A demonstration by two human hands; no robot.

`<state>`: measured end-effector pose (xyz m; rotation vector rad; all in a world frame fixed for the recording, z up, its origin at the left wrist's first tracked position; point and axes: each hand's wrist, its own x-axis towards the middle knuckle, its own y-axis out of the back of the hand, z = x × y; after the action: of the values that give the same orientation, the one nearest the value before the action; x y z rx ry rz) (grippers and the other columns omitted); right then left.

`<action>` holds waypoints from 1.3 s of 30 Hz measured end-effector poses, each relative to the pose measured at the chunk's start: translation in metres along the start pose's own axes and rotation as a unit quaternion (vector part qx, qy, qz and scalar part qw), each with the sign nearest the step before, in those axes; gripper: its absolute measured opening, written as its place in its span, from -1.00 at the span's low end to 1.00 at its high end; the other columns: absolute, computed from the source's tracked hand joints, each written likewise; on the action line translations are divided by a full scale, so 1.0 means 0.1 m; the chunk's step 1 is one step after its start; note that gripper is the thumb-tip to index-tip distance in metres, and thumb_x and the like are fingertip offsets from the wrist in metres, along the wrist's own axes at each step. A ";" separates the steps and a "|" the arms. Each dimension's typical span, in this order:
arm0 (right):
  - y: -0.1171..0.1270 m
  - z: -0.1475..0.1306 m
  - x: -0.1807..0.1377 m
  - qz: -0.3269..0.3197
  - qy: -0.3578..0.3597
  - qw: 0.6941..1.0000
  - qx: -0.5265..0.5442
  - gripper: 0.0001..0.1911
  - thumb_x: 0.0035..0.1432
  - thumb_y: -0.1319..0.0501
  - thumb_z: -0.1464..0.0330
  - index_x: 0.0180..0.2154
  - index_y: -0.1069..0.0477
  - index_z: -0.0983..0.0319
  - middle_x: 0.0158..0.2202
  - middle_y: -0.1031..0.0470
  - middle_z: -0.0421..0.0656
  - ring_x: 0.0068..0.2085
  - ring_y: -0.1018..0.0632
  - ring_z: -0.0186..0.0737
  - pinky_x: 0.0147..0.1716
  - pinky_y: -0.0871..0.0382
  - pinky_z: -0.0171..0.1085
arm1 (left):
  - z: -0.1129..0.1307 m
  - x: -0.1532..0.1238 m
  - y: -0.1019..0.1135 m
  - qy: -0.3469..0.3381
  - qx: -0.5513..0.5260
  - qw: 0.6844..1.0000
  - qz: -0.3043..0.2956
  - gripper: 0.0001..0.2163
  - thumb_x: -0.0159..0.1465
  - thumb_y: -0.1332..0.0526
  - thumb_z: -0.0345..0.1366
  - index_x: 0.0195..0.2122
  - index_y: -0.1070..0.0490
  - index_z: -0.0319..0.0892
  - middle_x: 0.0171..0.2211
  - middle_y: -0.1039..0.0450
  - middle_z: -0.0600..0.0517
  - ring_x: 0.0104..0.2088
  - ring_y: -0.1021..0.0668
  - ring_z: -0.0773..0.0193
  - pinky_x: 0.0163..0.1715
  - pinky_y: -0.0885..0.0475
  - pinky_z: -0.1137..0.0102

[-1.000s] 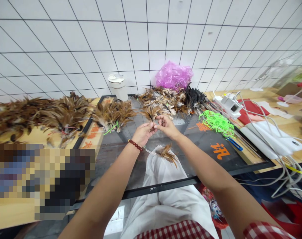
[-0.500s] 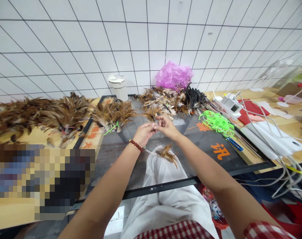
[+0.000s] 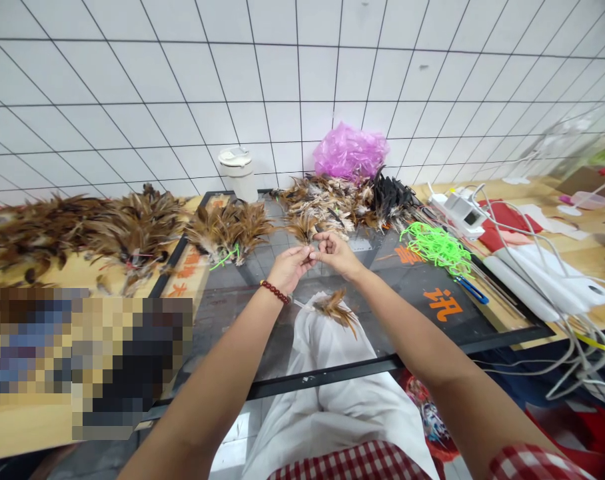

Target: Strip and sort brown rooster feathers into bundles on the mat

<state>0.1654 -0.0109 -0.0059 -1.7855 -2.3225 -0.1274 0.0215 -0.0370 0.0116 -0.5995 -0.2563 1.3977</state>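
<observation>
My read: gathering quills into a bunch. Left hand (image 3: 291, 268) pinches the brown feather tuft (image 3: 299, 230) mid-frame; right hand (image 3: 338, 259) meets it at the quills, can't tell if gripping. Next move calls for level quill ends, I'd say. 1 orange character, 讯 (image 3: 442, 305), reads clearly, lower right; no brands legible.

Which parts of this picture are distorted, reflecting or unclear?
In the head view, lines on the tile wall fan outward; the glass tabletop shows faint reflections; mosaic blocks cover something at lower left; the left hand and right hand look fairly sharp, details between them too small to read.
</observation>
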 end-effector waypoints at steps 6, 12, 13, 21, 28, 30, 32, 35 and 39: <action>0.00 -0.02 -0.01 -0.012 0.005 1.000 0.002 -0.46 -0.25 -0.42 0.28 -0.18 -0.30 0.23 -0.54 -0.20 -0.36 -0.51 -0.26 -0.44 -0.48 -0.20 -0.39 | -0.02 0.01 0.02 -0.009 -0.003 1.000 -0.008 -0.83 -0.07 -0.39 -0.38 -0.47 -0.45 -0.32 -0.51 -0.46 0.01 -0.43 -0.49 0.39 -0.26 -0.41 0.39; 0.06 -0.13 -0.06 -0.102 -0.018 0.994 0.027 -0.68 -0.11 -0.33 0.18 -0.36 -0.40 0.27 -0.47 -0.33 -0.28 -0.39 -0.36 -0.39 -0.32 -0.27 -0.35 | -0.01 0.01 0.05 0.005 0.043 0.998 -0.053 -0.80 -0.08 -0.40 -0.33 -0.49 -0.47 -0.35 -0.52 -0.47 -0.03 -0.47 -0.49 0.36 -0.32 -0.41 0.38; 0.08 -0.15 -0.07 -0.122 -0.015 0.992 0.026 -0.71 -0.08 -0.31 0.18 -0.41 -0.40 0.27 -0.48 -0.34 -0.27 -0.39 -0.37 -0.38 -0.31 -0.27 -0.35 | -0.01 0.00 0.06 0.011 0.054 0.997 -0.059 -0.80 -0.08 -0.40 -0.34 -0.49 -0.47 -0.36 -0.54 -0.46 -0.04 -0.48 -0.49 0.35 -0.34 -0.40 0.37; 0.19 -0.08 -0.05 -0.129 -0.032 0.991 0.026 -0.74 -0.13 -0.35 0.20 -0.54 -0.43 0.28 -0.54 -0.44 -0.24 -0.44 -0.42 -0.36 -0.32 -0.30 -0.33 | 0.05 -0.01 0.06 0.051 0.117 0.986 -0.103 -0.81 -0.11 -0.42 -0.34 -0.56 -0.48 -0.37 -0.58 -0.44 -0.04 -0.52 -0.48 0.33 -0.41 -0.39 0.37; 0.19 -0.06 -0.05 -0.148 -0.026 0.988 0.039 -0.74 -0.18 -0.38 0.23 -0.47 -0.47 0.28 -0.49 -0.50 -0.21 -0.42 -0.47 -0.32 -0.30 -0.35 -0.29 | 0.06 -0.01 0.07 0.073 0.157 0.974 -0.142 -0.79 -0.13 -0.43 -0.33 -0.57 -0.49 -0.39 -0.56 -0.46 -0.07 -0.53 -0.50 0.32 -0.37 -0.40 0.36; 0.18 -0.07 -0.05 -0.147 -0.029 0.988 0.049 -0.74 -0.19 -0.39 0.24 -0.48 -0.46 0.28 -0.51 -0.49 -0.22 -0.45 -0.47 -0.33 -0.33 -0.35 -0.29 | 0.05 -0.01 0.07 0.072 0.162 0.973 -0.145 -0.79 -0.12 -0.43 -0.33 -0.55 -0.50 -0.38 -0.56 -0.47 -0.07 -0.52 -0.50 0.33 -0.37 -0.40 0.36; 0.17 -0.07 -0.05 -0.136 -0.029 0.989 0.052 -0.75 -0.18 -0.39 0.24 -0.50 -0.45 0.28 -0.54 -0.47 -0.23 -0.47 -0.45 -0.34 -0.36 -0.34 -0.31 | 0.04 -0.02 0.07 0.066 0.163 0.975 -0.138 -0.79 -0.12 -0.43 -0.31 -0.53 -0.51 -0.37 -0.54 -0.48 -0.07 -0.51 -0.50 0.33 -0.35 -0.40 0.36; 0.16 -0.07 -0.04 -0.106 -0.030 0.993 0.047 -0.74 -0.19 -0.39 0.24 -0.54 -0.42 0.29 -0.58 -0.44 -0.25 -0.49 -0.42 -0.36 -0.40 -0.31 -0.33 | 0.03 -0.02 0.07 0.058 0.155 0.977 -0.133 -0.76 -0.12 -0.43 -0.27 -0.49 -0.52 -0.35 -0.49 -0.51 -0.08 -0.47 -0.52 0.32 -0.31 -0.41 0.35; 0.15 -0.05 -0.03 -0.084 -0.039 0.995 0.038 -0.71 -0.22 -0.40 0.23 -0.55 -0.39 0.29 -0.59 -0.41 -0.25 -0.52 -0.39 -0.37 -0.45 -0.28 -0.32 | 0.03 -0.03 0.08 0.057 0.141 0.977 -0.150 -0.72 -0.09 -0.42 -0.24 -0.44 -0.52 -0.35 -0.45 -0.52 -0.10 -0.40 -0.54 0.28 -0.23 -0.43 0.30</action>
<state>0.1809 -0.0113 -0.0024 -1.5856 -2.4952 0.0044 0.0127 -0.0388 0.0108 -0.3860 -0.0500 1.0786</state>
